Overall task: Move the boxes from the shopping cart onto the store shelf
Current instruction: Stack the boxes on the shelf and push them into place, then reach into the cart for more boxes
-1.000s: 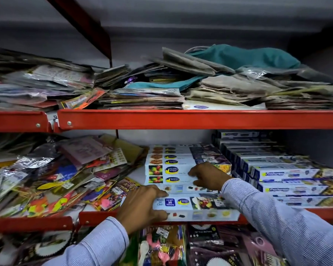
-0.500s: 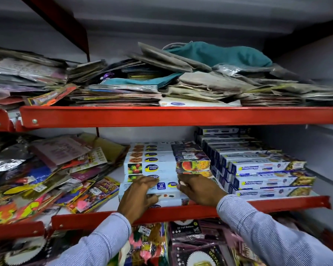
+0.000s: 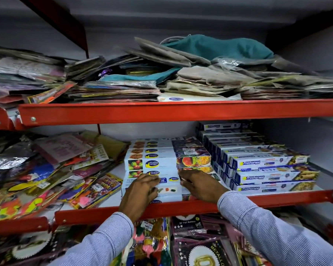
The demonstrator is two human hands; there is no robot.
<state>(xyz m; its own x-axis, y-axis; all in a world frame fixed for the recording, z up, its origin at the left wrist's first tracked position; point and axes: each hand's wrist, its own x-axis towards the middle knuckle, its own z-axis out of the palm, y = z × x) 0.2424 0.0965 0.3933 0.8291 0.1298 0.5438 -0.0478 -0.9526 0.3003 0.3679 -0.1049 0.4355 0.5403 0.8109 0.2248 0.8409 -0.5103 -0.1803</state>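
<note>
A stack of white wrap boxes (image 3: 152,164) with fruit pictures stands on the middle red shelf (image 3: 277,199). Lower front boxes (image 3: 170,191) lie in front of it, near the shelf's edge. My left hand (image 3: 140,192) lies over the left part of the front box, fingers on its top. My right hand (image 3: 200,186) presses on the same box's right part, just under the picture end of the stack. Both sleeves are blue-striped. The shopping cart is out of view.
Blue-and-white Freshwrapp boxes (image 3: 267,162) are stacked close on the right. Loose colourful packets (image 3: 52,179) slope on the left. The upper shelf (image 3: 181,110) holds piled paper bags and a teal cloth. Foil-balloon packs (image 3: 196,244) hang below.
Both hands have slid the front boxes back from the shelf's edge, against the stack. My right hand has come down from the stack's top onto the front box.
</note>
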